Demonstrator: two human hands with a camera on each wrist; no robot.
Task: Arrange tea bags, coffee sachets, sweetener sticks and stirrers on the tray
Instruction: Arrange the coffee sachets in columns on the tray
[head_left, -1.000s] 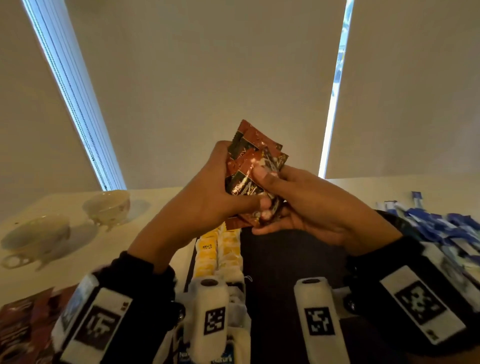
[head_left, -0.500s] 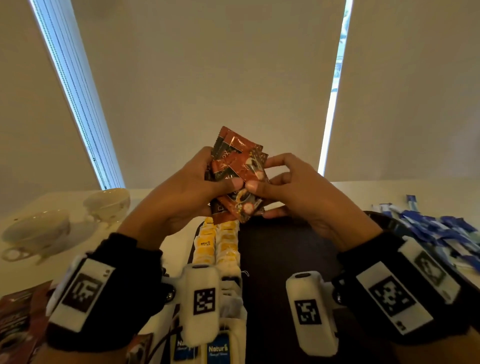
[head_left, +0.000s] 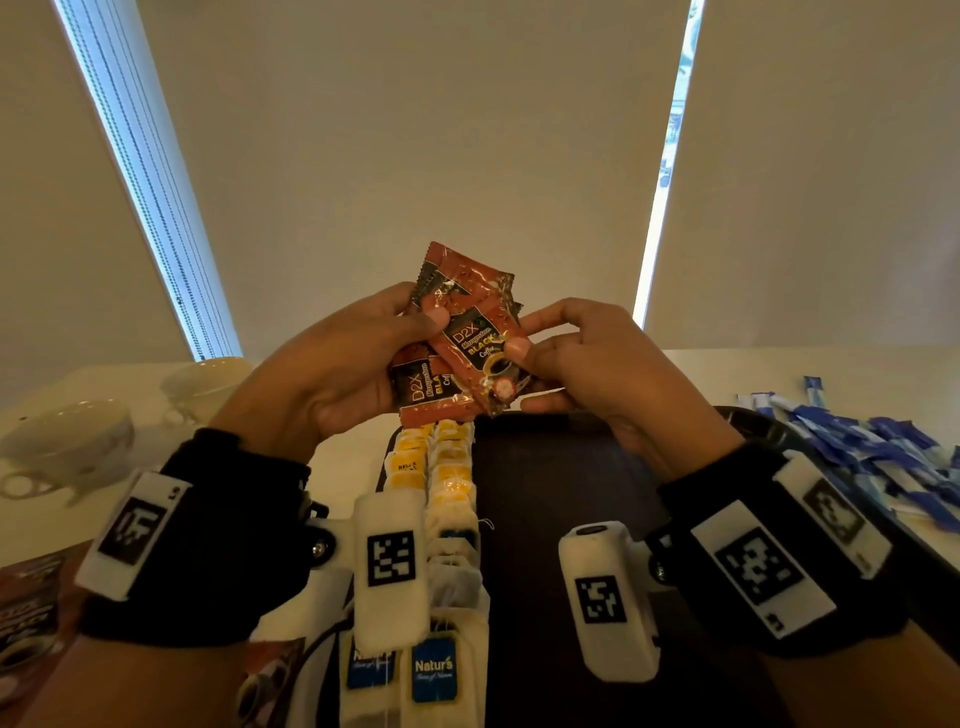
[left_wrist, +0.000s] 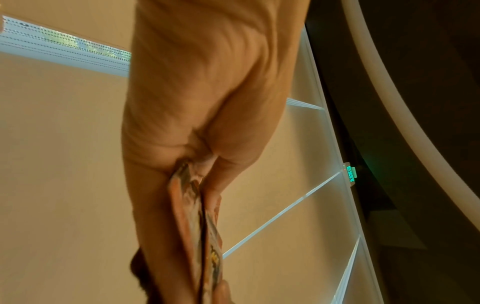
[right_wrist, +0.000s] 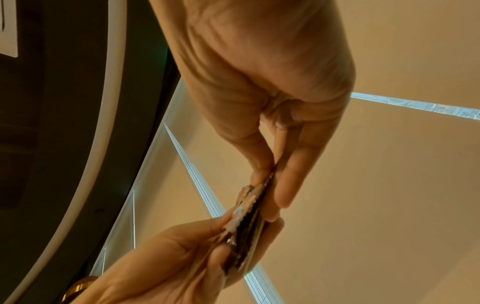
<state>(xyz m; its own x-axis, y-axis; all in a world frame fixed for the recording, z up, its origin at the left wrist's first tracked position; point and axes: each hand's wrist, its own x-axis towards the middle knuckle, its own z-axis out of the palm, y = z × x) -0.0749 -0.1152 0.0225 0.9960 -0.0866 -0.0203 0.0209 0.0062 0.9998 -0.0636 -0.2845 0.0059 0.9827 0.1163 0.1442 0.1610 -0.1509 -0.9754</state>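
While we hold both hands up above the dark tray (head_left: 545, 493), our left hand (head_left: 332, 374) grips a small fan of red-and-black coffee sachets (head_left: 457, 353), thumb pressed across the front of the stack and fingers curled behind it. Our right hand (head_left: 597, 374) pinches the frontmost sachet at its right edge, thumb on the printed face and fingers tucked behind. Seen from our left wrist, the sachets (left_wrist: 197, 226) show edge-on, squeezed between thumb and fingers. From our right wrist, the same stack (right_wrist: 246, 226) sits between the two hands, the right hand (right_wrist: 259, 92) closing on its upper edge and the left hand (right_wrist: 161, 263) clasping it from below.

Along the left edge of the tray we see the tea bags (head_left: 447, 483) laid in two overlapping rows, yellow-tagged ones toward the far end and blue-tagged ones toward the near edge. Off the tray's right edge, on the pale counter (head_left: 727, 374), lies a loose heap of blue-and-white sweetener sticks (head_left: 872, 452). Toward the counter's far left corner stand two cream teacups (head_left: 67, 441). At the near left corner lie more dark red packets (head_left: 31, 623), too dim for us to read. We cannot make out any stirrers.
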